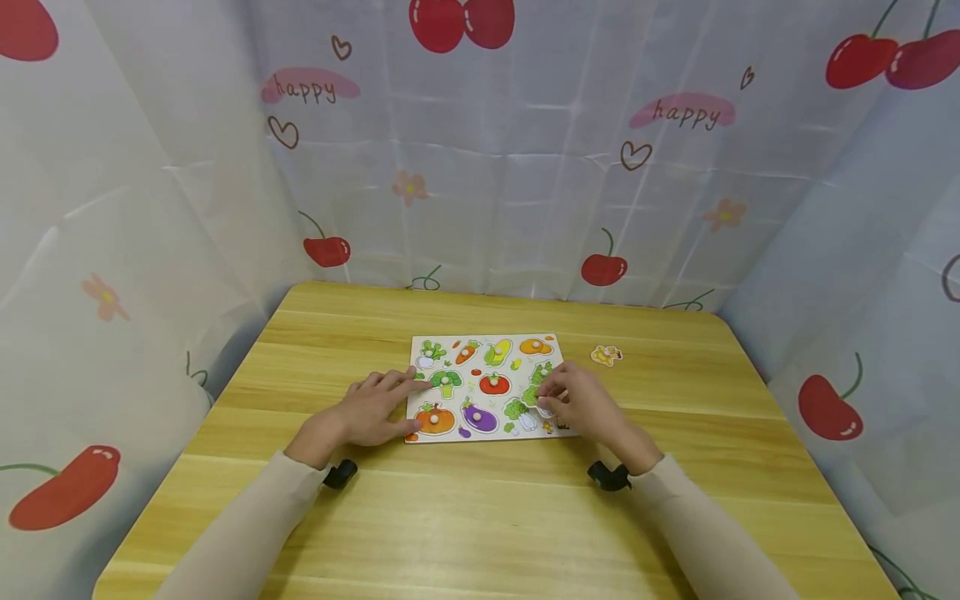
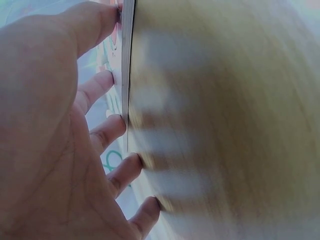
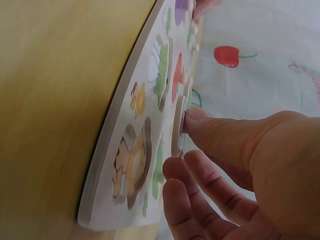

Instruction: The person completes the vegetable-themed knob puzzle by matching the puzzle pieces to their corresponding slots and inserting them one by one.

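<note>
A white vegetable puzzle board [image 1: 480, 340] lies flat on the table, with knobbed pieces such as a tomato [image 1: 494, 384] and an eggplant [image 1: 479, 417] in it. My left hand [image 1: 375, 408] rests at the board's left edge, fingers spread, thumb and some fingertips touching it. My right hand [image 1: 583, 404] pinches a green and white leafy vegetable puzzle piece [image 1: 531, 397] just above the board's right part. In the right wrist view, that held piece [image 3: 178, 125] is edge-on, tilted off the board. Two recesses show there: a leafy green-white one [image 3: 159, 75] and a brown one [image 3: 131, 162].
A small yellow-brown puzzle piece [image 1: 607, 355] lies on the table to the right of the board. The wooden table [image 1: 465, 525] meets a white curtain [image 1: 487, 192] printed with cherries at its back and sides.
</note>
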`<state>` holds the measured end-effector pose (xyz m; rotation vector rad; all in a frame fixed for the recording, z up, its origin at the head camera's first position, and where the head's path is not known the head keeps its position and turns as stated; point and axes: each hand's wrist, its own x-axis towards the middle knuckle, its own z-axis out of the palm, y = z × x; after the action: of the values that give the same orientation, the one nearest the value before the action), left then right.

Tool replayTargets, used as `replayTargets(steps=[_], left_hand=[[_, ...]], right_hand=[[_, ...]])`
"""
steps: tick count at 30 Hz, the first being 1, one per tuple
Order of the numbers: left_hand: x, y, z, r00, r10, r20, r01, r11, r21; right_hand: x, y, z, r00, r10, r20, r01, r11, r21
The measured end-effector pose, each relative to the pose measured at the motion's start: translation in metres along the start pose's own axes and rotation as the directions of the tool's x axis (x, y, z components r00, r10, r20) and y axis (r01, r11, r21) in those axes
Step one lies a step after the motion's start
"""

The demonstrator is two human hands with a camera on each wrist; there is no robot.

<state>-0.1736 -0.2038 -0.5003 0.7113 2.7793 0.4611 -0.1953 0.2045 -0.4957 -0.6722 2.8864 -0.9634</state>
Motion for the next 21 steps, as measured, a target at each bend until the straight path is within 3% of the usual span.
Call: replayTargets(steps=[12,21], left_hand=[[0.000,-0.001,0.001,1.000,0.002,-0.002,-0.002,1.000,0.006],[0.000,-0.001,0.001,1.000,0.008,-0.007,-0.008,1.000,0.011]], right_hand=[[0.002,-0.016,0.013,0.998,-0.011,0.057,0.010,1.000,0.013],[0.002,-0.019,0.020,0.998,-0.029,0.050,0.029,1.000,-0.003]])
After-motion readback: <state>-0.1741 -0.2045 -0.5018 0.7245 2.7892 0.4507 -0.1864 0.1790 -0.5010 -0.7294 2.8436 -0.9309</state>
